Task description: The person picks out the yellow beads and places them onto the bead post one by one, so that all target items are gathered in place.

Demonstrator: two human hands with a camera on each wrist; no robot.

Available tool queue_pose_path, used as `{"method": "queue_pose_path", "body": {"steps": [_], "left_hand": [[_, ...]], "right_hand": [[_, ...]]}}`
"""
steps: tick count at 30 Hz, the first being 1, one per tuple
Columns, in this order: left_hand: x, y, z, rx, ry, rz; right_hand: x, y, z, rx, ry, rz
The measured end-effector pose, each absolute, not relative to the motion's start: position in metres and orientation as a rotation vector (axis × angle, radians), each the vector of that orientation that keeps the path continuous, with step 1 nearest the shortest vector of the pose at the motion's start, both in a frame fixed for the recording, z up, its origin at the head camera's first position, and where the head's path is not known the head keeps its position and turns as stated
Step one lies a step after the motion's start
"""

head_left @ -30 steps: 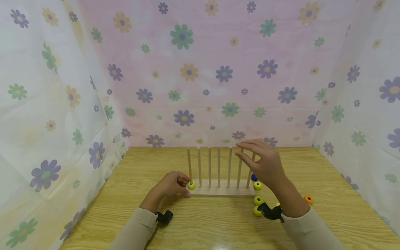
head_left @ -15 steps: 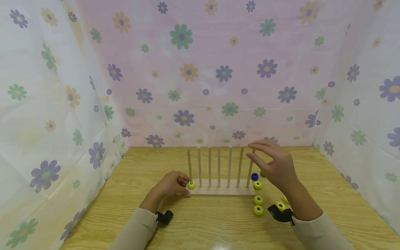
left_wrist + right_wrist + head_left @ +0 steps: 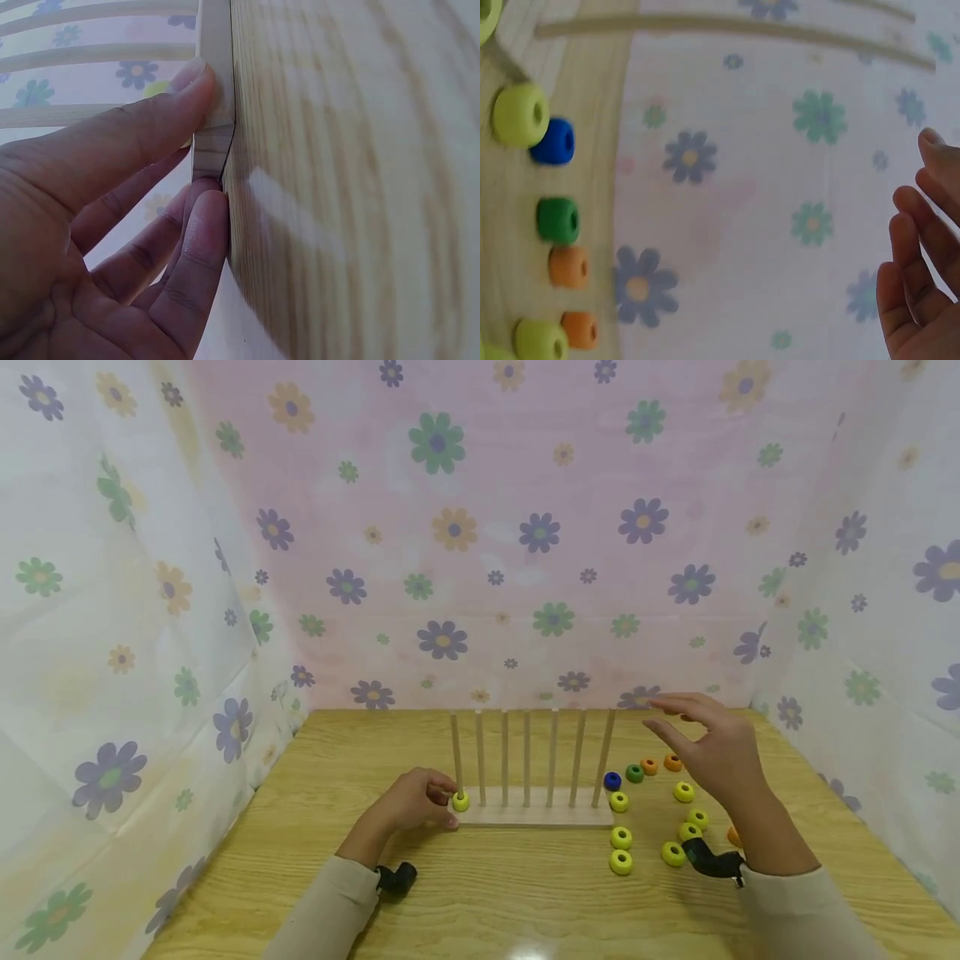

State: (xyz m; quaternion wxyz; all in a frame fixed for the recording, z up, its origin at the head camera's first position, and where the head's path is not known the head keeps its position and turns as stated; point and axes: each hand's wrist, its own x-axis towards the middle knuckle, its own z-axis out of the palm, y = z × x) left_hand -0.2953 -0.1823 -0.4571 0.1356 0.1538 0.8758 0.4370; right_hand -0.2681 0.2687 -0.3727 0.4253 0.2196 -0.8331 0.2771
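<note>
A wooden peg rack stands on the table, several upright pegs on its base. One yellow bead sits at the bottom of the leftmost peg. My left hand holds the left end of the base; in the left wrist view the thumb lies along its face and the fingers curl against its end. My right hand hovers over the right side, thumb and fingers apart with nothing between them. Below and around it lie loose beads: blue, green, orange and yellow.
Several more yellow beads lie near the rack's right end, and another orange bead is partly behind the right wrist. Flowered cloth encloses the wooden table at the back and both sides.
My right hand has moved right, from over the right-hand pegs to past the rack, uncovering more beads. The left hand stays on the rack's end.
</note>
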Motion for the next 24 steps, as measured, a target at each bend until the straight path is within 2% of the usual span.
{"method": "queue_pose_path", "body": {"steps": [14, 24], "left_hand": [[-0.297, -0.183, -0.46, 0.434, 2.534, 1.264], [-0.297, -0.183, -0.459, 0.453, 2.529, 1.273]], "right_hand": [[-0.287, 0.325, -0.41, 0.259, -2.604, 0.97], [-0.291, 0.342, -0.425, 0.312, -2.727, 1.065]]}}
